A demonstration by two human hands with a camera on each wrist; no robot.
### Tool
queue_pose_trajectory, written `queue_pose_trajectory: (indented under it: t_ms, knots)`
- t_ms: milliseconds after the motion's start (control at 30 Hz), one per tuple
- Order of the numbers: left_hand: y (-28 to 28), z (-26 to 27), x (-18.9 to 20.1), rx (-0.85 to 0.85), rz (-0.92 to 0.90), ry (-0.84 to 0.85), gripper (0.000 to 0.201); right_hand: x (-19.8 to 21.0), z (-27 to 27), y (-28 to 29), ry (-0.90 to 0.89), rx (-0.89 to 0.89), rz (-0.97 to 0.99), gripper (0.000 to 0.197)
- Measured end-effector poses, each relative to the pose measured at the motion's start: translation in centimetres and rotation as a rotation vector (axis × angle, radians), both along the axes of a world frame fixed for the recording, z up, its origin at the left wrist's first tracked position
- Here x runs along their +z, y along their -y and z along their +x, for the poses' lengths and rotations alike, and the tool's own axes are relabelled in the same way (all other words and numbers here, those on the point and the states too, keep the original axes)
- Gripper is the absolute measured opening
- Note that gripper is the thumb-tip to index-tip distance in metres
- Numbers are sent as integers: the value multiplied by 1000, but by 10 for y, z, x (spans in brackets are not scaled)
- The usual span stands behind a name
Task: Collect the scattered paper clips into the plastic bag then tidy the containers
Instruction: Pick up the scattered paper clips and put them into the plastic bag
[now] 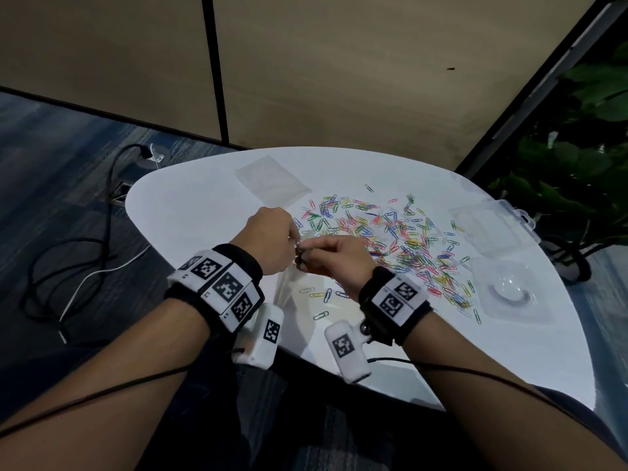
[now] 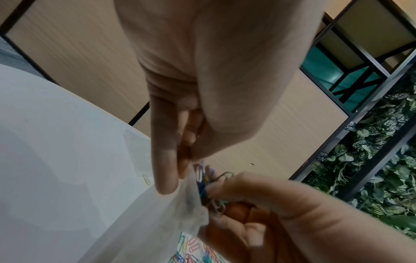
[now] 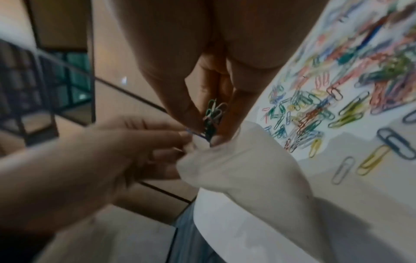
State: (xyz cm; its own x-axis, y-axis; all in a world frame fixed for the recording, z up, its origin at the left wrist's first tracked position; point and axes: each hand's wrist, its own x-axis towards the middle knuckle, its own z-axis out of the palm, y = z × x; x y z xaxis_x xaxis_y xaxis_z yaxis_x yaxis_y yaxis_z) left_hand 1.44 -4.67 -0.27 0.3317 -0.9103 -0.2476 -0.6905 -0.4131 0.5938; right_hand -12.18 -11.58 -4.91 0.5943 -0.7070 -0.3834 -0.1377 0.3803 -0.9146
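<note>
My left hand (image 1: 291,242) pinches the mouth of a clear plastic bag (image 1: 289,283), which hangs down to the white table (image 1: 190,198). In the left wrist view the left hand (image 2: 180,170) holds the bag (image 2: 157,222) at its top edge. My right hand (image 1: 307,257) pinches a small bunch of coloured paper clips (image 3: 212,115) right at the bag's mouth (image 3: 247,169); the right hand (image 3: 207,131) has its fingertips touching the bag. Many coloured paper clips (image 1: 390,239) lie scattered across the table to the right of both hands.
A second flat clear bag (image 1: 272,178) lies at the table's far side. A clear plastic box (image 1: 489,226) and a clear domed container (image 1: 509,290) sit at the right edge. A few loose clips (image 1: 321,295) lie near my right wrist. Cables trail on the floor to the left.
</note>
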Motion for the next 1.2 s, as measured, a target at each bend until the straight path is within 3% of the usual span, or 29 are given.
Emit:
queue_pose_trajectory:
  t_ms: [167, 233, 400, 567, 667, 833, 967, 1000, 1033, 1100, 1200]
  knots:
    - [1, -2, -3, -1, -31, -20, 27, -7, 0, 0, -274, 64, -307, 26]
    - [1, -4, -4, -19, -44, -21, 28, -7, 1, 0, -371, 104, -427, 19]
    - [0, -4, -3, -37, -55, -13, 28, -3, 3, -4, -502, 194, -752, 24]
    - [-2, -2, -6, -36, -42, -26, 30, -2, 6, -7, -547, 252, -829, 23]
    - [-2, -1, -8, -36, -33, -27, 29, -3, 6, -7, -570, 382, -909, 29]
    - [-1, 2, -6, -24, -18, -8, 32, -1, 3, -3, -428, 367, -826, 23]
    - [-2, 8, -5, 3, -2, 25, 31, 2, -4, 9, -81, 157, -298, 21]
    - [-2, 10, -5, 15, 0, 27, 31, 2, -7, 12, -38, 97, -249, 20]
    - [-3, 12, -5, 27, 5, 29, 31, -1, -10, 17, -82, 58, -302, 20]
    - [-3, 16, -5, 47, 15, 36, 34, -12, -17, 23, -346, 115, -623, 24]
    - [-4, 19, -4, 52, 22, 48, 36, -40, -22, 8, -715, 577, -1010, 33]
